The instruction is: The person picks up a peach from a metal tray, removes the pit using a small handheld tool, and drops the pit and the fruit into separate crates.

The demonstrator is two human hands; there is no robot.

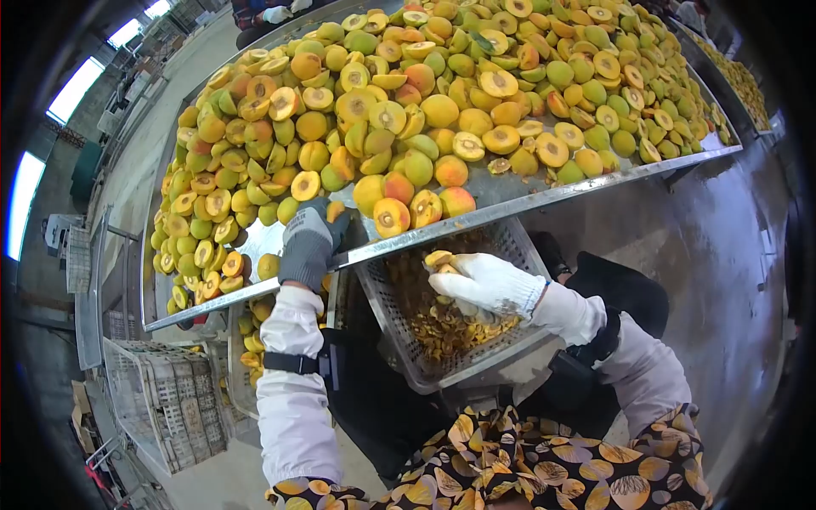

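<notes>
Halved yellow fruit point(439, 259) over grey basket point(510, 246); whole fruit point(335, 209) at table edge

place: fruit-processing plant | signs: long steel table point(544, 197) heaped with halved fruit point(425, 110), plastic crates point(166, 408)

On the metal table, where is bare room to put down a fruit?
A bare metal patch of the table lies beside the left hand, bordered by halved fruit. A thinner bare strip runs along the near rim below the pile. Elsewhere fruit lies crowded.
</notes>
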